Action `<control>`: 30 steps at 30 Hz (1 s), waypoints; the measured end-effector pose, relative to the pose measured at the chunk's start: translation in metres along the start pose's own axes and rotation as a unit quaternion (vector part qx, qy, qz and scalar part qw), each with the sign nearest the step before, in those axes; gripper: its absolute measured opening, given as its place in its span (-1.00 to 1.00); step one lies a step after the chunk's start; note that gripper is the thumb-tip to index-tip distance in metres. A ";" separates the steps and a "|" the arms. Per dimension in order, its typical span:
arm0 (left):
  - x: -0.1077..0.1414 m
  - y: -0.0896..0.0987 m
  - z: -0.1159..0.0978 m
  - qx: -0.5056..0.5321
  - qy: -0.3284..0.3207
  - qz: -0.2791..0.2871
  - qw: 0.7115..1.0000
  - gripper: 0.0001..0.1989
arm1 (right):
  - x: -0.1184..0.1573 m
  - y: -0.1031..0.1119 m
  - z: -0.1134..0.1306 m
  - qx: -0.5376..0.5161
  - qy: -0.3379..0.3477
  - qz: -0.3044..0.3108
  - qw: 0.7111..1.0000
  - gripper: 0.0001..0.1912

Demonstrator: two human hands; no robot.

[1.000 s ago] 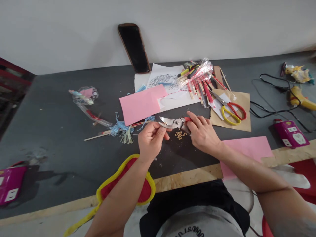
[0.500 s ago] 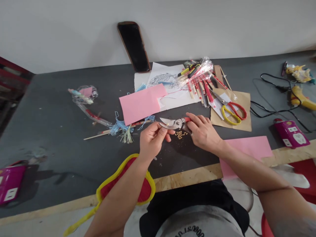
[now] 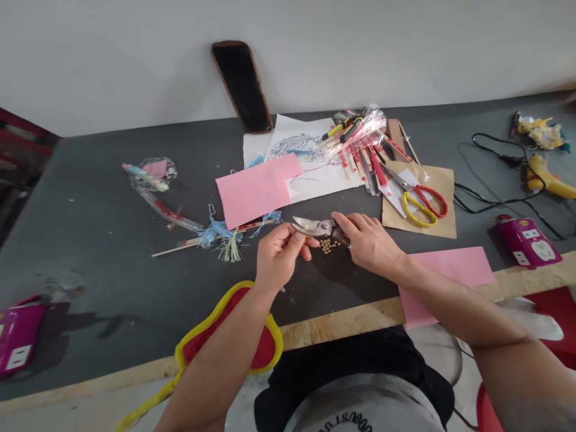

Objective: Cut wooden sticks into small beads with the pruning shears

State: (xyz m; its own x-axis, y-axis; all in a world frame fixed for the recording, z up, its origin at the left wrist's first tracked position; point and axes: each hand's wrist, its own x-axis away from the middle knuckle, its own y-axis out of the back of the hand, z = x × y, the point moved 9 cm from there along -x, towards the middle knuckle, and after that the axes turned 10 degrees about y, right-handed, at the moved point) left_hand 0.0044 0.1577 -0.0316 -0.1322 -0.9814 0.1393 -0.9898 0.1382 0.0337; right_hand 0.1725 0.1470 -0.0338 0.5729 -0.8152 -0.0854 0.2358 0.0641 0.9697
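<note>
My right hand (image 3: 371,240) is wrapped round the handles of a pair of pruning shears (image 3: 323,227), whose blades point left. Between the blades sits a tiny pale bit. My left hand (image 3: 279,252) is closed in a pinch right by the blade tips; what it holds is too small and hidden to name. Below the shears, several small tan pieces (image 3: 327,246) lie scattered on the dark table (image 3: 117,240). Left of my left hand are blue tassels (image 3: 215,231), a pale green tassel (image 3: 230,247) and thin sticks (image 3: 180,247).
Pink paper (image 3: 256,189) overlaps a dragon drawing (image 3: 292,144). Scissors (image 3: 423,204) rest on brown paper (image 3: 416,231), near wrapped sticks (image 3: 360,144). A phone (image 3: 243,87) leans on the wall. A red-yellow padded shape (image 3: 265,348) hangs over the front edge; a glue gun (image 3: 551,177) lies right.
My right hand has squeezed the shears' handles closer, so less red grip shows and the blades are nearer together. My left hand stays almost in place by the tips.
</note>
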 end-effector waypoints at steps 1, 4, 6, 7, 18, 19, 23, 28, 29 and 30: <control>0.000 0.000 0.000 -0.003 -0.002 0.000 1.000 -0.69 | 0.000 0.000 0.000 -0.005 0.000 -0.001 1.000 -0.40; 0.001 0.000 -0.003 -0.017 -0.007 -0.003 1.000 -0.67 | 0.000 0.002 0.000 -0.024 0.006 -0.004 1.000 -0.37; 0.002 0.000 -0.005 -0.017 -0.012 -0.004 1.000 -0.66 | 0.000 0.002 0.000 -0.037 0.014 -0.002 0.999 -0.33; 0.003 -0.001 -0.006 -0.015 -0.014 -0.002 1.000 -0.66 | 0.000 0.003 0.000 -0.042 0.019 0.000 0.999 -0.32; 0.000 0.002 -0.013 -0.010 -0.035 -0.039 0.999 -0.78 | -0.001 0.006 -0.008 -0.057 0.002 -0.063 0.996 -0.44; 0.000 0.003 -0.013 -0.015 -0.036 -0.047 0.998 -0.79 | -0.001 0.006 -0.008 -0.066 0.009 -0.076 0.995 -0.54; 0.002 0.005 -0.013 -0.036 -0.043 -0.047 0.997 -0.77 | -0.001 0.006 -0.004 -0.039 0.042 -0.073 0.996 -0.79; 0.002 0.006 -0.012 -0.035 -0.042 -0.043 0.998 -0.74 | 0.000 0.012 0.005 0.047 0.041 -0.054 0.997 -0.71; 0.002 0.006 -0.012 -0.030 -0.043 -0.045 0.998 -0.73 | 0.000 0.012 0.006 0.055 0.043 -0.053 0.996 -0.69; 0.003 0.006 -0.012 -0.024 -0.045 -0.045 0.998 -0.72 | 0.000 0.013 0.008 0.060 0.046 -0.051 0.996 -0.69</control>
State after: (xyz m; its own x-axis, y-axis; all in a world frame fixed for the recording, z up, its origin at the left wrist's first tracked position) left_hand -0.0014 0.1575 -0.0194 -0.0501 -0.9977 0.0451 -0.9944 0.0540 0.0906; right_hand 0.1692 0.1431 -0.0194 0.6216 -0.7573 -0.2001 0.2036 -0.0905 0.9749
